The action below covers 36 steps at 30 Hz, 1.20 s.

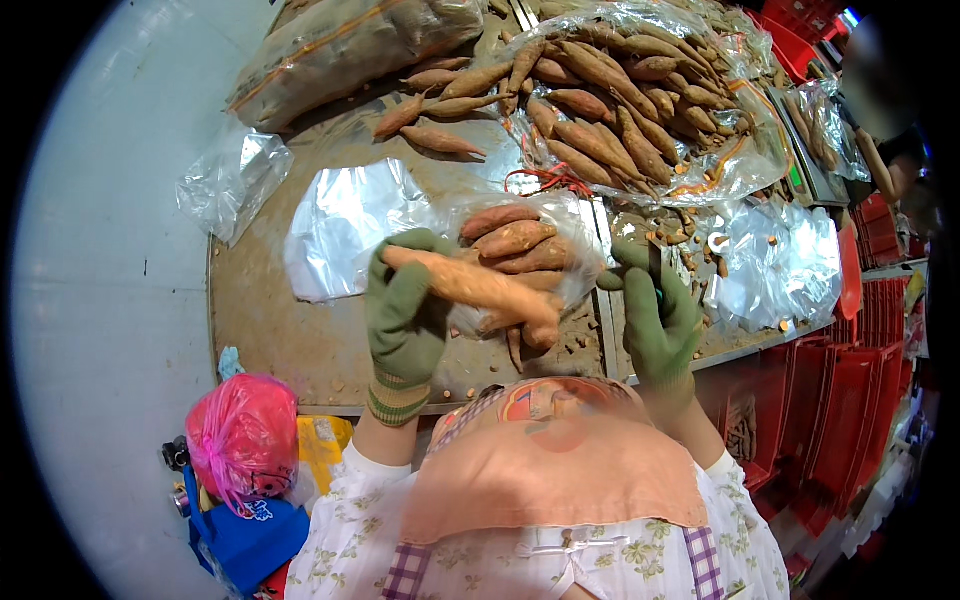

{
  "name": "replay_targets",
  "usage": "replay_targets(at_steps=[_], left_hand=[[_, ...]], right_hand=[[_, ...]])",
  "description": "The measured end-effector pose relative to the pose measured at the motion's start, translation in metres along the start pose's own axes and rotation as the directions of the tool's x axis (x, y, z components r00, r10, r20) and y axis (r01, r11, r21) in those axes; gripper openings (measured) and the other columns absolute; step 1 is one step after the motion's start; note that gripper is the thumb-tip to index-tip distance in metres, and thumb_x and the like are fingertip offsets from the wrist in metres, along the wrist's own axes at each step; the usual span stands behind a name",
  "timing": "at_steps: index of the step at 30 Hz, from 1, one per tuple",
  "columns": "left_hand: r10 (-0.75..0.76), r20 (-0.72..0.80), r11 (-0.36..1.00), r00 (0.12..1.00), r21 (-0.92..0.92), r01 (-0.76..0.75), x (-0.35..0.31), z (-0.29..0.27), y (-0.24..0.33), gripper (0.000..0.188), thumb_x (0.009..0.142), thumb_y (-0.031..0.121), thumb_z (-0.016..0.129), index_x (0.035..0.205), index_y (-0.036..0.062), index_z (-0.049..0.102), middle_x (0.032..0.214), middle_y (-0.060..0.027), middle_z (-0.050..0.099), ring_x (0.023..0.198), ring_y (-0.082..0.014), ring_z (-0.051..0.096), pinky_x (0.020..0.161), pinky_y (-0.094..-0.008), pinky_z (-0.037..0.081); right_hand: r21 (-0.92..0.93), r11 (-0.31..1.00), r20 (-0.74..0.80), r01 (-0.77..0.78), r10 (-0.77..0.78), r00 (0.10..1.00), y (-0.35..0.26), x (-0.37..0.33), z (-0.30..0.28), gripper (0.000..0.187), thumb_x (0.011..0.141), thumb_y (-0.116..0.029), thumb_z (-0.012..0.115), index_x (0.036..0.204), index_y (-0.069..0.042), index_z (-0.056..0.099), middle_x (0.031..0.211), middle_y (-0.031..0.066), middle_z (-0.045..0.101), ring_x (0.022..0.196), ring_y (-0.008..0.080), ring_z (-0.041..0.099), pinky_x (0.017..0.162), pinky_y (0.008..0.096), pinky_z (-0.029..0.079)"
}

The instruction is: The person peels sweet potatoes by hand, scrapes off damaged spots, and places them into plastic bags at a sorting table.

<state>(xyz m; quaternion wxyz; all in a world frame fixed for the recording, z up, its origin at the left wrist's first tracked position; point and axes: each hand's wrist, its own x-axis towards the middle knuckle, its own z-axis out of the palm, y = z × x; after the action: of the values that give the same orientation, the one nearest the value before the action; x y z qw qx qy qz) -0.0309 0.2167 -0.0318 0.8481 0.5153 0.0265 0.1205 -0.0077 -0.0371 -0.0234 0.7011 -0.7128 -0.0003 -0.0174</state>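
My left hand point(408, 300), in a green knit glove, is closed around one end of a long, peeled-looking orange sweet potato point(475, 287). The root slants down to the right and is slightly blurred. Beneath it, several reddish sweet potatoes point(515, 238) lie in a clear plastic bag point(585, 225). To the right, my gloved right hand point(660, 315) is closed around a small dark-bladed knife point(655, 260), its blade pointing away from me. The knife's handle is mostly hidden by the fingers. The blade is apart from the sweet potato.
A large heap of sweet potatoes point(610, 110) rests on plastic sheeting at the back. A filled sack point(350, 55) lies back left. Flat clear bags point(355, 225) and more bags point(775, 265) flank my hands. Cut ends litter the table point(265, 330). Red crates point(840, 410) stand right.
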Motion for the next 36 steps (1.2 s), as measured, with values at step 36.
replay_targets(at_steps=[36], left_hand=[[0.239, -0.105, -0.075, 0.965, 0.989, 0.126, 0.043, -0.113, -0.07, 0.046, 0.087, 0.029, 0.07, 0.122, 0.0003, 0.067, 0.101, -0.0181, 0.073, 0.083, -0.0333, 0.068, 0.081, -0.043, 0.055]], right_hand=[[-0.032, 0.999, 0.09, -0.009, 0.012, 0.996, 0.05, 0.058, 0.026, 0.022, 0.094, -0.014, 0.068, 0.106, 0.004, 0.071, 0.084, 0.0084, 0.074, 0.076, 0.0124, 0.067, 0.068, 0.0274, 0.052]])
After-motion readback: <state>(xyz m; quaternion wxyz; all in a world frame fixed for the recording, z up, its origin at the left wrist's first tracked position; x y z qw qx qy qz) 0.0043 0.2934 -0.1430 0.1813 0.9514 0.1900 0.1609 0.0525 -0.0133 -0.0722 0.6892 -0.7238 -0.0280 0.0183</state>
